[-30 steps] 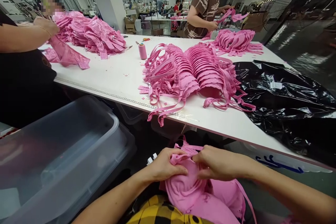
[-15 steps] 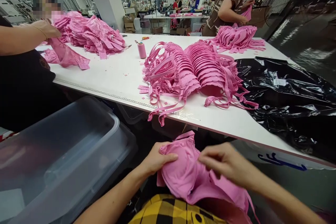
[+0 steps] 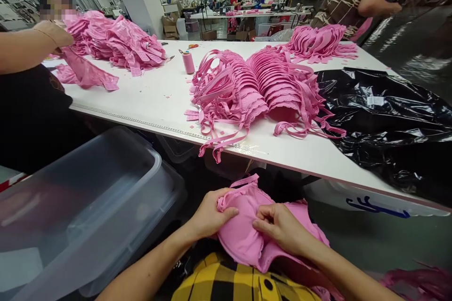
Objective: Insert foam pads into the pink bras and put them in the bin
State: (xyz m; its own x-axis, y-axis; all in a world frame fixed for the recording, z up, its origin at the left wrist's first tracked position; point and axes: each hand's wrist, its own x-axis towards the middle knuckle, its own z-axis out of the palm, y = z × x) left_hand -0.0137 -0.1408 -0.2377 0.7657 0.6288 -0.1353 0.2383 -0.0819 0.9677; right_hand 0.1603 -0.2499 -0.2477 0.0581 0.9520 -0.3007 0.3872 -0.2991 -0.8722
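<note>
A pink bra (image 3: 236,240) lies across my lap, below the table's front edge, with one cup facing up. My left hand (image 3: 212,214) grips the cup's left edge, thumb on top and fingers tucked beneath. My right hand (image 3: 278,225) is closed in a pinch against the cup's inner face, its fingertips touching the fabric; whether they hold a bit of cloth or thread is too small to make out. On the table ahead, a row of nested pink bras (image 3: 254,84) stands with straps trailing over the edge.
A clear plastic bin (image 3: 141,150) stands at lower left. The white table (image 3: 148,89) carries a pink thread spool (image 3: 188,62), a heap of pink garments (image 3: 120,42), another pink stack (image 3: 314,42) and black plastic (image 3: 395,122). Co-workers stand at left and far right.
My right hand has moved left and down onto the cup, its fingertips now against the fabric. My left hand keeps its hold. The co-worker at far right has shifted right.
</note>
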